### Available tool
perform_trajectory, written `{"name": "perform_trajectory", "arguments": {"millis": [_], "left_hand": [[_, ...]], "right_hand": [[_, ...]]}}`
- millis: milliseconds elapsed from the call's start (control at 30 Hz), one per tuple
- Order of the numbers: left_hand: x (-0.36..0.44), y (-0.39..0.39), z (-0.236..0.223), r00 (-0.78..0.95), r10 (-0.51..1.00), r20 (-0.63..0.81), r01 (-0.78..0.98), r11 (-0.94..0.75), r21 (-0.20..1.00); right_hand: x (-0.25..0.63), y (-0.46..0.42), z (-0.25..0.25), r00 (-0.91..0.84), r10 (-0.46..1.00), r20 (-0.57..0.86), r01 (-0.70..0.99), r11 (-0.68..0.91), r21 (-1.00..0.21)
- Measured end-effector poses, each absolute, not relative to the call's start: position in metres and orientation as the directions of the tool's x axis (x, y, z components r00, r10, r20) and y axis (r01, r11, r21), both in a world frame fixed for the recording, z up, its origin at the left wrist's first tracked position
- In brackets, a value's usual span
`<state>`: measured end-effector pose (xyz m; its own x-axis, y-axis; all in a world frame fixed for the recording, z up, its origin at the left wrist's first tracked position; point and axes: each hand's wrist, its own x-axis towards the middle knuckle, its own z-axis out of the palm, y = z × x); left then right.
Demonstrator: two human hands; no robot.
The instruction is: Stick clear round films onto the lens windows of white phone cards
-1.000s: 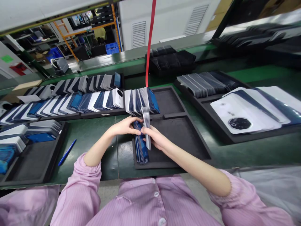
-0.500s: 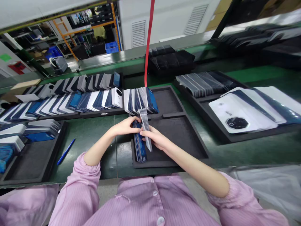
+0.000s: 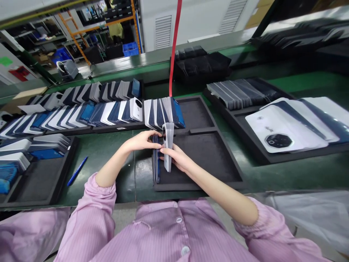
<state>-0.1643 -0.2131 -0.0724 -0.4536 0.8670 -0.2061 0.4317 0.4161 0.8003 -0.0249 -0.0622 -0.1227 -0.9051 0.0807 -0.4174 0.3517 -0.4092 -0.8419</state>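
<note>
My right hand (image 3: 177,157) grips a small stack of white phone back covers (image 3: 169,140), held on edge with a dark camera cutout showing on the left side. My left hand (image 3: 144,140) is closed around a thin stack of dark blue phone back covers (image 3: 156,165), which stands nearly upright at the left of the front compartment. Its fingertips meet the right hand's near the white covers, and some fingers are hidden behind the stacks. Both stacks are over the black foam tray (image 3: 204,156). A fanned row of white and blue covers (image 3: 160,112) fills the left of its rear compartment.
Long trays of leaning covers (image 3: 114,112) stand at the left rear. A partly filled tray (image 3: 40,182) and a blue pen (image 3: 77,171) lie at left. On the right, large white covers (image 3: 283,127) rest on another tray. A red strap (image 3: 174,47) hangs behind.
The dark blue stack has turned from showing its blue face to nearly edge-on. The white stack has straightened upright and rotated, showing its edges. Both hands stay close together.
</note>
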Motion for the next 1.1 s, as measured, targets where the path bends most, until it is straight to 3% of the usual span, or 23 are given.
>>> {"name": "perform_trajectory", "arguments": {"millis": [333, 567, 1100], "left_hand": [[-0.171, -0.219, -0.064, -0.368, 0.874, -0.317, 0.419, 0.461, 0.782], [-0.164, -0.213, -0.063, -0.375, 0.856, -0.355, 0.406, 0.496, 0.767], [-0.170, -0.215, -0.064, -0.361, 0.888, -0.286, 0.501, 0.443, 0.743]], "right_hand": [[-0.021, -0.056, -0.131, -0.936, 0.117, -0.332, 0.292, -0.270, -0.918], [-0.021, -0.053, -0.126, -0.941, 0.085, -0.328, 0.291, -0.293, -0.911], [-0.020, -0.061, -0.129, -0.923, 0.112, -0.369, 0.316, -0.328, -0.890]]}}
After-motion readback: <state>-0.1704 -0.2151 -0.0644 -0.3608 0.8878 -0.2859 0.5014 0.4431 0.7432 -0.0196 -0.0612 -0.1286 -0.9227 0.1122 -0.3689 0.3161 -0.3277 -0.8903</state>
